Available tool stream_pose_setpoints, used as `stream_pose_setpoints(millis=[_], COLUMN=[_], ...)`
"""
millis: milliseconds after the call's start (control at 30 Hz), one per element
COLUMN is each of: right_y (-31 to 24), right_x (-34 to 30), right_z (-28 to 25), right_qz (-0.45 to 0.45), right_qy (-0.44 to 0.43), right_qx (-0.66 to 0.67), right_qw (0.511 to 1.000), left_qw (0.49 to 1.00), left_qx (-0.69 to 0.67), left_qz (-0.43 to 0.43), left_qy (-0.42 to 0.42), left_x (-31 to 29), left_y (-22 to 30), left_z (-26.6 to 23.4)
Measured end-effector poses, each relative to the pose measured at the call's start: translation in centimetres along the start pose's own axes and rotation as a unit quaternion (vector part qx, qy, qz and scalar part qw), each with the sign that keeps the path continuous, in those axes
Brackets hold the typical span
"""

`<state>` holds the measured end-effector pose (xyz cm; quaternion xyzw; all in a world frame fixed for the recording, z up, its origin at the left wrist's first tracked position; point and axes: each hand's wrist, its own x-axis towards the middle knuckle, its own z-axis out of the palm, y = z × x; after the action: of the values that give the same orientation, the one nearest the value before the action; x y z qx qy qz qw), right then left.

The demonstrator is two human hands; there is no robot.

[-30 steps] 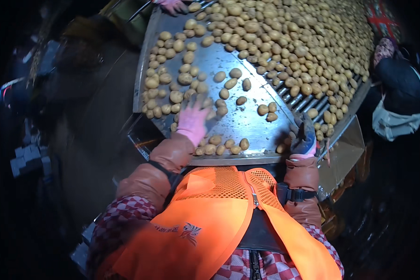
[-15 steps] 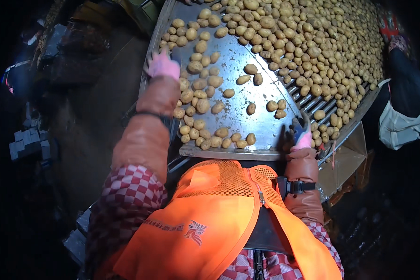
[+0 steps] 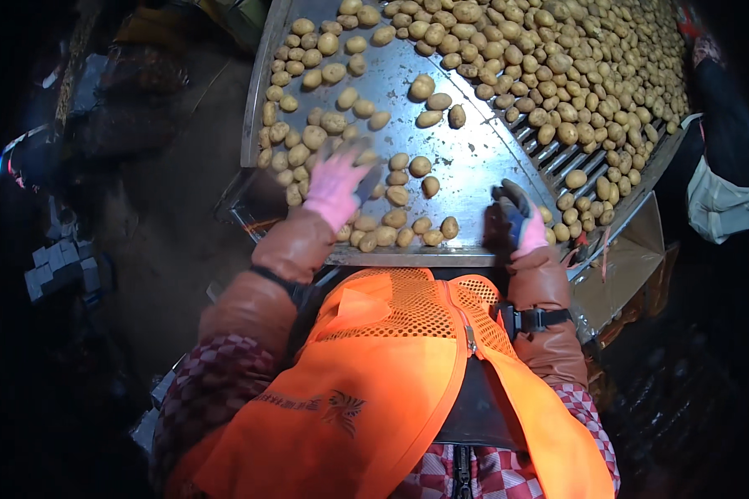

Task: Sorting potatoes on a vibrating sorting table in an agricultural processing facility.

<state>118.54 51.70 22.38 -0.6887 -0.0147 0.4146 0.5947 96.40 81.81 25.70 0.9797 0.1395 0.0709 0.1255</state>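
My left hand [image 3: 339,181], in a pink and dark glove, is over the near-left part of a metal sorting table [image 3: 466,187]. Its fingers are spread and slightly blurred, among loose potatoes [image 3: 334,122]; no potato shows in its grasp. On the right, my right hand [image 3: 523,223], gloved the same way, hovers low by the table's near edge. Its fingers stretch forward and hold nothing visible. A few potatoes [image 3: 397,195] lie just right of my left hand, and a short row [image 3: 404,235] lines the front edge.
A large heap of potatoes [image 3: 574,71] covers the far right, partly over a slatted roller grate [image 3: 552,158]. A cardboard box [image 3: 628,258] stands below the table's right edge. Another person's dark sleeve [image 3: 728,133] and a white bag [image 3: 718,200] are at the far right.
My left hand has come from the table's left edge toward me and rightward, over the near potatoes. Potatoes on the left have shifted about. My right hand has drawn slightly back and left.
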Motion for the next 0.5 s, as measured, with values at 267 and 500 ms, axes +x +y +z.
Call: stream_pose_setpoints(millis=[267, 500], right_y=[0.6, 1.7], right_x=[-0.1, -0.3], right_z=[-1.4, -1.1], right_qz=[-0.019, -0.028], right_qy=[0.031, -0.018], right_qx=[-0.11, -0.175], right_qw=[0.993, 0.984], left_qw=[0.98, 0.996], left_qx=[-0.028, -0.065], left_qz=[-0.15, -0.059], left_qy=[0.124, 0.007], left_x=[-3.6, -5.5], left_y=[1.3, 2.9], left_z=[-0.5, 1.6])
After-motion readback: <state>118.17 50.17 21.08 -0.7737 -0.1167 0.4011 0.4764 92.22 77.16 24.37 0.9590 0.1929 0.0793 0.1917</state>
